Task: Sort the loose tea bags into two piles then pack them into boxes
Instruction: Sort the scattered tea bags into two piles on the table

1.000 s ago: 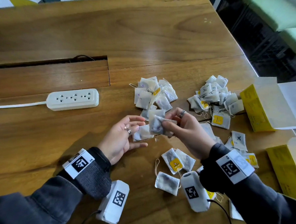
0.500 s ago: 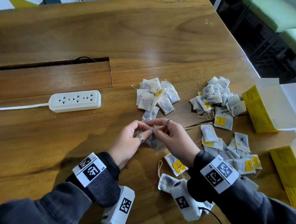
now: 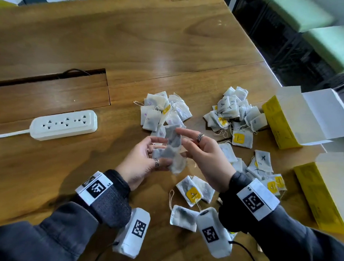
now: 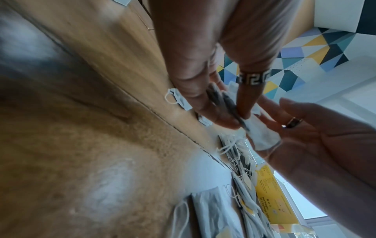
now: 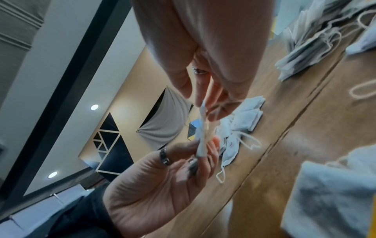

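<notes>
Left hand (image 3: 143, 164): grip closed, thumb and fingers pinching a small bunch of tea bags (image 3: 171, 150) above the table (image 3: 132, 38). Right hand (image 3: 205, 156): grip open, fingers extended, touching the bunch. Sorted piles lie at 12 (image 3: 164, 110) and 2 o'clock (image 3: 236, 111); yellow boxes (image 3: 279, 122) at 3 o'clock.

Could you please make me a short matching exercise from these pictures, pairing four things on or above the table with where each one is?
Things:
1. power strip
2. open box
3. held tea bags
4. closed box

Places:
A. far right of the table, flaps up, beside a pile of tea bags
B. between the left hand and right hand, above the table
C. left part of the table, next to the cable slot
D. right edge, nearest the person's right sleeve

Pairs: 1-C, 2-A, 3-B, 4-D
</notes>
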Motion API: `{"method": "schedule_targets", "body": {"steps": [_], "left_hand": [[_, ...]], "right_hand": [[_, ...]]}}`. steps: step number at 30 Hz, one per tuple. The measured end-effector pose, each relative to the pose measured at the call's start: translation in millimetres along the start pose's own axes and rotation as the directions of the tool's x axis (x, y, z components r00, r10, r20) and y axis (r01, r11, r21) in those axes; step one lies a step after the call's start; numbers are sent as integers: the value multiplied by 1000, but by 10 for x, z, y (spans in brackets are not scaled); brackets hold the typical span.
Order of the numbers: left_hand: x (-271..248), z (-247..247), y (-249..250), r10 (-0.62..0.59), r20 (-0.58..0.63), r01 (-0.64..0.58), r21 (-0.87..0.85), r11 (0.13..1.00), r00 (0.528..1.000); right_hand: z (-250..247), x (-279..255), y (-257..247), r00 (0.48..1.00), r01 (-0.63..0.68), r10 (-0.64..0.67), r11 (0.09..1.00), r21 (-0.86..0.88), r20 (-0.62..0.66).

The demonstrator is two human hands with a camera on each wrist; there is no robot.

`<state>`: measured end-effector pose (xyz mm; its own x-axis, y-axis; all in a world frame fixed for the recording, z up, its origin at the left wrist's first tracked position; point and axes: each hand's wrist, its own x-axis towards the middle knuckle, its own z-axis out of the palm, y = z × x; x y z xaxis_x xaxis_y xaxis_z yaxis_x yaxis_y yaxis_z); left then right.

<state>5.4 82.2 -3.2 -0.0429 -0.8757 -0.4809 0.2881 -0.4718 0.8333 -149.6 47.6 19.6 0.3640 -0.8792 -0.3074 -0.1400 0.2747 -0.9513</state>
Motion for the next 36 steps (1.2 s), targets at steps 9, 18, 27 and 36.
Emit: {"method": "schedule_targets", "body": {"steps": [9, 18, 27, 36], "left_hand": [[455, -188, 329, 99, -250, -56, 175, 983, 963], [766, -364, 350, 278, -252, 65, 837, 544, 927], [211, 295, -1, 387, 46, -128, 973, 190, 921], [174, 1093, -196, 53, 285, -289, 952, 103, 957]], "right_hand": [[-867, 337, -95, 929, 99, -61, 992, 84, -365], [-1445, 556, 137, 815, -249, -15, 894, -372, -580], [-1104, 162, 336, 971, -239, 111, 425, -873, -212], [-1301, 54, 154, 943, -100, -106, 813, -573, -316]]}}
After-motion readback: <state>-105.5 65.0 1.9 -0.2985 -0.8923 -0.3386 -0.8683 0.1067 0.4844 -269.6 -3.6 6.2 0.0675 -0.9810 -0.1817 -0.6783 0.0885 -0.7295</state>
